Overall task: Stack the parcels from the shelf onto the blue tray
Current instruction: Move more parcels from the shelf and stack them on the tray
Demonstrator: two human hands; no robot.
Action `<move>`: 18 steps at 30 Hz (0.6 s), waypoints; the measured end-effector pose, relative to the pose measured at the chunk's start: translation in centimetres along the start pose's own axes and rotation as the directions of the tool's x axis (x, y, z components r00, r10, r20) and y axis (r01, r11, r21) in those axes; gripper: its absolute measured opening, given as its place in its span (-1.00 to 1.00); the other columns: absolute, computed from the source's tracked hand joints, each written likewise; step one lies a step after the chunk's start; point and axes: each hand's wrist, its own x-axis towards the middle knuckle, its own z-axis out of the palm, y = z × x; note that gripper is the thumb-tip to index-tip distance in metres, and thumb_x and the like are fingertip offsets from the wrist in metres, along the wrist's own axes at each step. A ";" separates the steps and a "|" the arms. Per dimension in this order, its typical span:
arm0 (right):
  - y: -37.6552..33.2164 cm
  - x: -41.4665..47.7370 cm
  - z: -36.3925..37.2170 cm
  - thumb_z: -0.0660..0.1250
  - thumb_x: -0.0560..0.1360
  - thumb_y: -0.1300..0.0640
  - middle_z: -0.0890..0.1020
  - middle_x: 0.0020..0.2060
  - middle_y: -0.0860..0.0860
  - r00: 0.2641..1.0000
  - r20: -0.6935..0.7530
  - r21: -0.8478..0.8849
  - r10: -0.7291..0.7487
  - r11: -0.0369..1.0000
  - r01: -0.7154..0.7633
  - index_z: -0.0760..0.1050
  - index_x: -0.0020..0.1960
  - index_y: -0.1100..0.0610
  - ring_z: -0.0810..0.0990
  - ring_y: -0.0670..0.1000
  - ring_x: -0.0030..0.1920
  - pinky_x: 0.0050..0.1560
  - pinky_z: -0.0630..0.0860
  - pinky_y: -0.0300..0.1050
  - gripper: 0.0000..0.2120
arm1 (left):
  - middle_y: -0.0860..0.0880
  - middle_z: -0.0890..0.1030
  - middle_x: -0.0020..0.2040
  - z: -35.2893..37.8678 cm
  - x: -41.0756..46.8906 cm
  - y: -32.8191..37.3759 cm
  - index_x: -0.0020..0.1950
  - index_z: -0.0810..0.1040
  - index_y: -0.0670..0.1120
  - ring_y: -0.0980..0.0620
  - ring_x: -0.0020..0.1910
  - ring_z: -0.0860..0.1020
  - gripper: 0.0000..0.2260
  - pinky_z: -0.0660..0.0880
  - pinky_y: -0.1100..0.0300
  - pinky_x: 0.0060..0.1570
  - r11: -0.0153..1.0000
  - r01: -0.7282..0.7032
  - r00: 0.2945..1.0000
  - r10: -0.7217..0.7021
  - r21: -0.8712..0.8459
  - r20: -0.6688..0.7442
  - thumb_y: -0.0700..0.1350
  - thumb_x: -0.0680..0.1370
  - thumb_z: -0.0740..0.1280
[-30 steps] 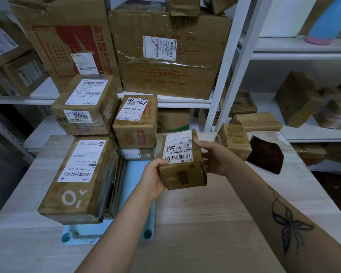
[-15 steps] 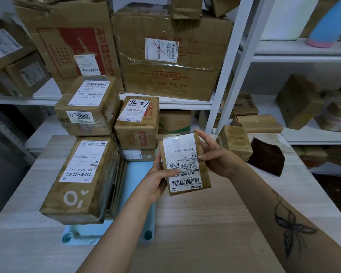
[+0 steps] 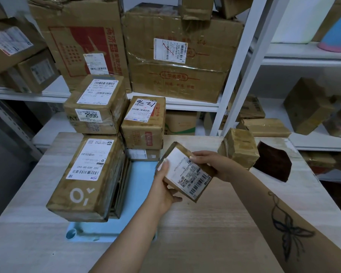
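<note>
Both hands hold a small brown parcel [image 3: 187, 174] with a white barcode label, tilted above the table beside the blue tray [image 3: 140, 186]. My left hand [image 3: 163, 188] grips its left edge from below, thumb on the label. My right hand [image 3: 215, 166] grips its upper right side. On the tray stand stacked parcels: a long box marked "O" [image 3: 87, 180] at the front left, a box labelled 2996 [image 3: 96, 107] on top behind it, and a box marked "12-16" [image 3: 144, 123] resting on a flat parcel [image 3: 144, 154].
A small taped parcel [image 3: 238, 148] and a dark brown packet [image 3: 274, 164] lie on the wooden table [image 3: 215, 233] at the right. White shelves [image 3: 185, 104] behind hold large cartons [image 3: 177, 56] and more parcels [image 3: 305, 107].
The held parcel has been turned and tilted, its label now facing up and slanting to the right, and it has shifted slightly right and lower. The stacked parcels have not moved.
</note>
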 end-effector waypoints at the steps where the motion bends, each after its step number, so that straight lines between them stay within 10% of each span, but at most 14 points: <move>1: 0.2 0.2 -0.2 0.41 0.45 0.17 0.63 -0.02 0.04 1.000 -0.002 0.009 -0.028 1.000 0.028 0.50 0.20 0.10 0.63 0.06 -0.07 -0.06 0.58 -0.06 -0.67 | -0.21 0.60 0.11 -0.5 0.1 0.1 0.22 0.51 -0.05 -0.29 0.12 0.51 -0.35 0.34 -0.30 0.18 1.000 0.016 0.999 -0.015 -0.024 0.030 0.39 0.34 0.20; 12: 1.3 2.1 1.2 0.41 0.38 0.41 0.22 0.43 0.13 0.997 -0.034 0.144 -0.070 0.987 0.074 0.12 0.52 0.07 0.32 0.14 0.38 0.22 0.41 -0.08 -0.17 | -0.30 0.61 0.11 -3.8 0.1 -0.1 0.20 0.55 -0.16 -0.33 0.14 0.55 -0.47 0.43 -0.29 0.16 0.939 0.058 0.997 -0.040 -0.340 0.062 0.23 0.54 0.11; 18: 1.3 3.0 3.3 0.43 0.45 0.18 0.46 0.27 0.15 0.998 0.013 -0.127 0.067 0.990 -0.065 0.20 0.48 0.17 0.49 0.10 0.18 0.22 0.45 0.00 -0.32 | -0.39 0.61 0.03 -5.9 0.2 -1.3 0.18 0.54 -0.19 -0.36 0.09 0.56 -0.32 0.41 -0.29 0.20 0.913 0.101 0.989 -0.135 -0.395 -0.060 0.37 0.48 0.10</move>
